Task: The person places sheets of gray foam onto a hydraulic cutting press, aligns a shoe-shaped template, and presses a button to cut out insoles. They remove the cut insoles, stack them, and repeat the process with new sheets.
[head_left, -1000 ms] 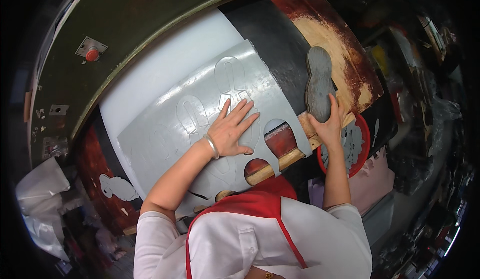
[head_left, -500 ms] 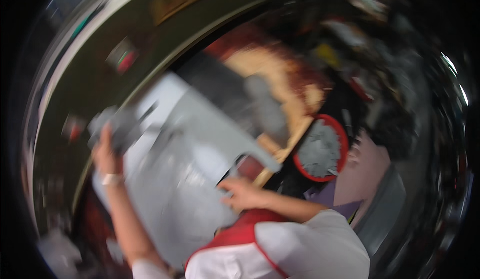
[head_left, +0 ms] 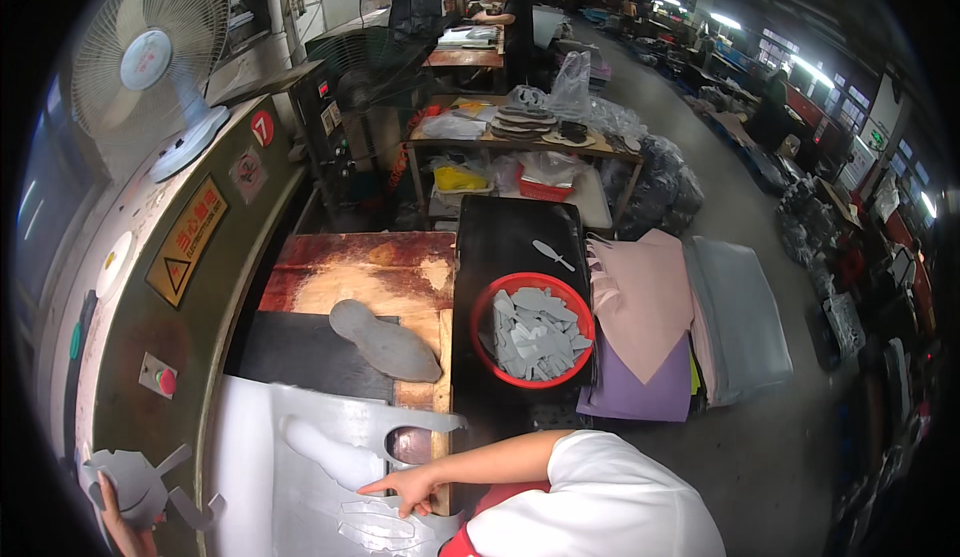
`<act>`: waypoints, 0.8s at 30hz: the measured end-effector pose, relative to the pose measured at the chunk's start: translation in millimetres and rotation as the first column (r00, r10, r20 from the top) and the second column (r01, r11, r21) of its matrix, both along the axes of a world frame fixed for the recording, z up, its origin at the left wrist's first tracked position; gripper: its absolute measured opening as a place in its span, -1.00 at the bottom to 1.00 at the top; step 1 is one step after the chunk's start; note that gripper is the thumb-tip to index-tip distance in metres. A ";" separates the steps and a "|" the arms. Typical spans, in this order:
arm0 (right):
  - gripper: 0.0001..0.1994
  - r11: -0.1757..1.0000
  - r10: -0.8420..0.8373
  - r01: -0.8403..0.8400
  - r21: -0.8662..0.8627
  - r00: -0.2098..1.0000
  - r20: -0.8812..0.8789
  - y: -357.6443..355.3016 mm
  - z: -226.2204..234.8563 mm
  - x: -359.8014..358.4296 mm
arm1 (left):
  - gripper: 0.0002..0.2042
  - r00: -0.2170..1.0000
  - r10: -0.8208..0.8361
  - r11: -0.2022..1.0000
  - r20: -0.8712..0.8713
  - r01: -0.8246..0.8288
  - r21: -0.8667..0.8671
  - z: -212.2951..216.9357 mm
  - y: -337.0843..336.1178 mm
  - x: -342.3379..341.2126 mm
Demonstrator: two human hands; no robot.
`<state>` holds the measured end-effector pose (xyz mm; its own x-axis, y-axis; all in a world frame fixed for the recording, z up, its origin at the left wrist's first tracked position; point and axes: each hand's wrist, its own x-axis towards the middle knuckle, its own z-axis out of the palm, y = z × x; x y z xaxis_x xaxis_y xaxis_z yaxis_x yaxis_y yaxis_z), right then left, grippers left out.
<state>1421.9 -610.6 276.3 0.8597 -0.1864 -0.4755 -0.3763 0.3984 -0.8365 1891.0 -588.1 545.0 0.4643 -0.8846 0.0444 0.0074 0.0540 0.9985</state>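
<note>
Down at the lower left edge, your left hand (head_left: 118, 522) is closed on a grey cut-out scrap of sheet material (head_left: 140, 485), held up beside the olive-green machine panel (head_left: 150, 357), well apart from your right hand (head_left: 405, 485). Your right hand lies flat and open, forefinger out, on the large grey sheet with shoe-shaped cut-outs (head_left: 300, 457). Beyond its fingertips a grey sole-shaped cutting die (head_left: 385, 339) lies on the worn wooden board (head_left: 340, 277), and further to the right stands a red round basket of grey cut pieces (head_left: 533, 329).

Factory hall w/ grey concrete floor (head_left: 700, 147), ceiling strip lights (head_left: 725, 21) (far end dim), white fan (head_left: 140, 62) upper left.
</note>
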 end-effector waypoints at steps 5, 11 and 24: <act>0.02 0.985 -0.013 0.016 0.171 1.000 -0.023 -4.1 -7.6 10.2 | -0.57 0.904 0.003 0.998 0.428 -0.027 0.050 -35.2 33.0 -107.5; 0.02 0.981 -0.088 0.080 0.178 0.995 0.037 6.6 -10.1 17.6 | -0.16 0.494 -0.593 0.804 0.635 0.320 0.502 -212.2 114.3 -282.3; -0.07 0.763 -0.340 0.219 0.608 0.936 0.089 18.1 -14.9 18.4 | -0.29 0.365 -0.340 0.866 0.867 0.481 0.136 -250.5 130.6 -282.0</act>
